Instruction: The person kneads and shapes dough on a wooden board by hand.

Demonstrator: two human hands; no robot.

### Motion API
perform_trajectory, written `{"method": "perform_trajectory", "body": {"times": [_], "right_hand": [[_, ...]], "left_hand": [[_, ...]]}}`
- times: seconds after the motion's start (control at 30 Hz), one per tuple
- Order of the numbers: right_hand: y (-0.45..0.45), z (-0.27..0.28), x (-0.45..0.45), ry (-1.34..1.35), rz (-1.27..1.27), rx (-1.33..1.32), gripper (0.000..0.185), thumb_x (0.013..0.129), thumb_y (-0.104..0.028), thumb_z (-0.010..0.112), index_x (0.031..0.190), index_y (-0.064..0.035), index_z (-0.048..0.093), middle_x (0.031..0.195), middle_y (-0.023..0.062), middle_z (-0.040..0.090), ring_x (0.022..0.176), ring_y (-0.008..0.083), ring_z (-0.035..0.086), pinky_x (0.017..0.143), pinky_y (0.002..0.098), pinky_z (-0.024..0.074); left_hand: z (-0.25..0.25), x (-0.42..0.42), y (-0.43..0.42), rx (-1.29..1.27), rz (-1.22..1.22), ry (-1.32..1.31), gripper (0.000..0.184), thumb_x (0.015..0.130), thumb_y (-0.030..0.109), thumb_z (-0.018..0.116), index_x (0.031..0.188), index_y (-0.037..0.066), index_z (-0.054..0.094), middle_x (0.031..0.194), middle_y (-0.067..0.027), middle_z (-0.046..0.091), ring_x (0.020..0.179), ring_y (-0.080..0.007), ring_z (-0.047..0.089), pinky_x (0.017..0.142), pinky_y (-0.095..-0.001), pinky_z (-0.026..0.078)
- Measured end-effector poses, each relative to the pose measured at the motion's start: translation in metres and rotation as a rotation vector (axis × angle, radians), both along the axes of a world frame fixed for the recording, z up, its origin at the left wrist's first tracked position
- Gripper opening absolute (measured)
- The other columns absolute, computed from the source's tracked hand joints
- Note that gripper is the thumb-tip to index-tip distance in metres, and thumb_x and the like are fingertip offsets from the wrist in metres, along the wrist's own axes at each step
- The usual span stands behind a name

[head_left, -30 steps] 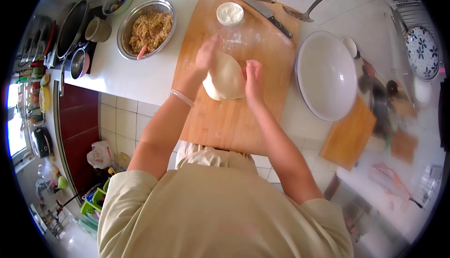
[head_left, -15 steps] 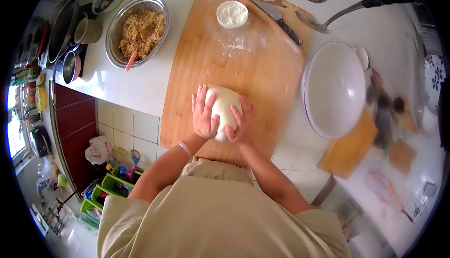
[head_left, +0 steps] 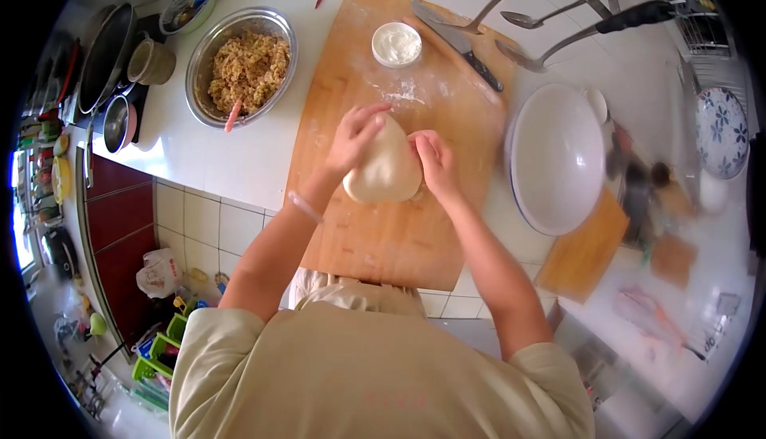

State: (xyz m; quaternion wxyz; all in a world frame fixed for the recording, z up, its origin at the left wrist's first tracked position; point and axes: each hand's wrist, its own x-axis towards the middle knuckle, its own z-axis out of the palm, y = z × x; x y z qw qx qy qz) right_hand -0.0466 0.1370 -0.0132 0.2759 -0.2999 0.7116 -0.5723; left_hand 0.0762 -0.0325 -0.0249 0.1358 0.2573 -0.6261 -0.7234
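A smooth lump of pale dough (head_left: 384, 169) rests on the wooden board (head_left: 383, 240), its far end drawn up to a rounded point. My left hand (head_left: 356, 139) is wrapped over the dough's far left side, fingers pointing across its top. On the opposite side my right hand (head_left: 433, 161) has its fingers curled at the dough's right edge, with the thumb on top; the fingertips are partly hidden. Beyond the hands, a small white bowl of flour (head_left: 396, 44) stands on the board beside a streak of loose flour (head_left: 405, 90).
A knife (head_left: 463, 42) and a rolling pin (head_left: 459, 58) lie along the board's far right. Left of the board sits a metal bowl of filling (head_left: 195, 80) with a pink-handled utensil. To the right are a large white basin (head_left: 556, 160) and a smaller board (head_left: 586, 248). Ladles (head_left: 550, 52) hang into view above.
Both hands have moved from the dough's near sides to its far end. The dough has shifted slightly away from me and its shape has changed, wider near me and narrower at the far end.
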Motion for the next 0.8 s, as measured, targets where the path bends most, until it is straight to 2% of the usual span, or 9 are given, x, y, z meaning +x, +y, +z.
{"method": "perform_trajectory", "body": {"times": [0.03, 0.13, 0.23, 0.33, 0.53, 0.6, 0.63, 0.7, 0.8], "right_hand": [[-0.017, -0.002, -0.012, 0.007, 0.001, 0.042, 0.024, 0.1, -0.025, 0.063, 0.092, -0.0034, 0.071, 0.075, 0.0031, 0.068, 0.065, 0.0119, 0.06, 0.064, 0.026, 0.0479], [-0.094, 0.016, -0.065, 0.392, 0.038, 0.294, 0.02, 0.095, -0.024, 0.067, 0.099, -0.0056, 0.073, 0.085, 0.0122, 0.073, 0.074, 0.0215, 0.069, 0.068, 0.0341, 0.053], [-0.164, 0.023, -0.097, 0.741, 0.165, 0.518, 0.024, 0.094, -0.023, 0.065, 0.109, -0.0071, 0.073, 0.104, 0.0182, 0.074, 0.101, 0.0306, 0.071, 0.079, 0.0444, 0.0559], [-0.204, 0.014, -0.105, 0.834, 0.347, 0.896, 0.027, 0.092, -0.021, 0.066, 0.114, -0.0076, 0.073, 0.11, 0.019, 0.072, 0.105, 0.032, 0.07, 0.082, 0.0448, 0.0551], [-0.157, 0.037, -0.119, 0.423, 0.398, 0.756, 0.028, 0.09, -0.016, 0.068, 0.116, -0.0077, 0.072, 0.114, 0.0193, 0.071, 0.104, 0.0343, 0.069, 0.088, 0.0427, 0.0553], [-0.133, 0.052, -0.111, 0.492, 0.578, 1.125, 0.028, 0.092, -0.015, 0.065, 0.118, -0.0059, 0.071, 0.122, 0.0197, 0.068, 0.112, 0.0346, 0.066, 0.096, 0.0413, 0.0525], [-0.109, 0.024, -0.107, 0.485, 0.579, 1.131, 0.028, 0.092, -0.015, 0.065, 0.118, -0.0059, 0.071, 0.122, 0.0197, 0.068, 0.112, 0.0346, 0.066, 0.096, 0.0413, 0.0525], [-0.052, -0.058, -0.1, 0.639, 0.05, 0.417, 0.032, 0.094, -0.013, 0.063, 0.124, -0.0049, 0.068, 0.133, 0.0199, 0.063, 0.122, 0.035, 0.061, 0.101, 0.0402, 0.0494], [-0.034, -0.054, -0.047, 0.742, 0.098, 0.155, 0.042, 0.098, -0.021, 0.059, 0.137, -0.0059, 0.06, 0.148, 0.0203, 0.052, 0.136, 0.0355, 0.05, 0.114, 0.0435, 0.0389]], "left_hand": [[0.0, 0.011, 0.014, -0.224, 0.077, 0.045, 0.049, 0.092, 0.039, 0.065, 0.133, 0.013, 0.064, 0.144, -0.0189, 0.05, 0.137, -0.04, 0.043, 0.114, -0.0516, 0.035], [0.009, 0.04, 0.037, -0.699, 0.058, -0.017, 0.049, 0.09, 0.039, 0.065, 0.131, 0.013, 0.064, 0.148, -0.0172, 0.048, 0.14, -0.0446, 0.038, 0.114, -0.0544, 0.033], [0.007, 0.062, 0.053, -0.677, 0.13, 0.027, 0.05, 0.088, 0.04, 0.065, 0.129, 0.012, 0.064, 0.15, -0.0191, 0.045, 0.141, -0.0482, 0.036, 0.114, -0.058, 0.031], [0.001, 0.087, 0.066, -0.654, 0.181, 0.085, 0.05, 0.088, 0.041, 0.065, 0.127, 0.011, 0.064, 0.149, -0.0217, 0.044, 0.143, -0.0493, 0.034, 0.115, -0.06, 0.03], [-0.017, 0.112, 0.076, -0.671, 0.229, 0.133, 0.047, 0.09, 0.042, 0.063, 0.124, 0.01, 0.064, 0.148, -0.0209, 0.044, 0.143, -0.0496, 0.035, 0.114, -0.0638, 0.03], [-0.016, 0.107, 0.074, -0.654, 0.235, 0.123, 0.047, 0.09, 0.042, 0.062, 0.124, 0.01, 0.064, 0.148, -0.0208, 0.044, 0.142, -0.0497, 0.036, 0.114, -0.0639, 0.03], [-0.016, 0.106, 0.073, -0.647, 0.23, 0.117, 0.047, 0.091, 0.043, 0.061, 0.124, 0.01, 0.064, 0.148, -0.0207, 0.044, 0.142, -0.0498, 0.036, 0.114, -0.0641, 0.03], [-0.018, 0.103, 0.074, -0.636, 0.233, 0.128, 0.047, 0.091, 0.043, 0.061, 0.125, 0.01, 0.063, 0.148, -0.021, 0.044, 0.142, -0.0501, 0.036, 0.114, -0.0641, 0.03], [-0.02, 0.103, 0.074, -0.636, 0.237, 0.133, 0.047, 0.092, 0.043, 0.06, 0.125, 0.01, 0.063, 0.149, -0.0216, 0.043, 0.141, -0.0508, 0.037, 0.114, -0.064, 0.031]]}}
